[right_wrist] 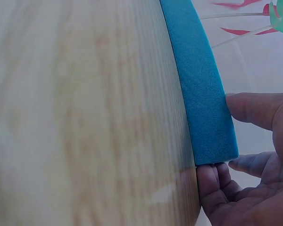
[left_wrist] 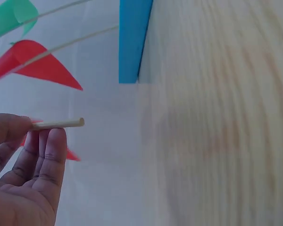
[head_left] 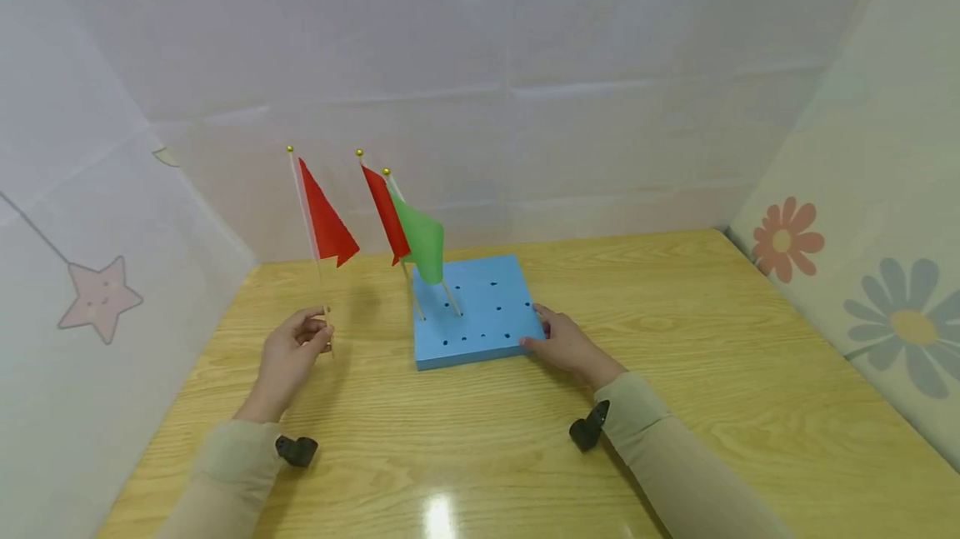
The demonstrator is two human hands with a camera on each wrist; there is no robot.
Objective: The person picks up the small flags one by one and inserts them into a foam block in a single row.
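Observation:
My left hand (head_left: 288,356) pinches the thin wooden stick of a red flag (head_left: 324,218) near its lower end, left of a blue foam board (head_left: 480,276). The stick's bare end (left_wrist: 75,122) pokes out past the fingertips, above the table. At the board's right side, my right hand (head_left: 570,345) grips the near corner; its thumb (right_wrist: 250,108) lies on the top edge and other fingers touch the side. A second red flag (head_left: 384,210) and a green flag (head_left: 422,239) stand tilted in holes on the board's left part.
Several small dark holes dot the board's top. The board lies flat on a wood-grain table (head_left: 465,439), toward its back edge. Pale sheets (head_left: 600,131) hang behind and at both sides, the side ones printed with flowers and a star. Each sleeve cuff carries a small black camera (head_left: 297,451).

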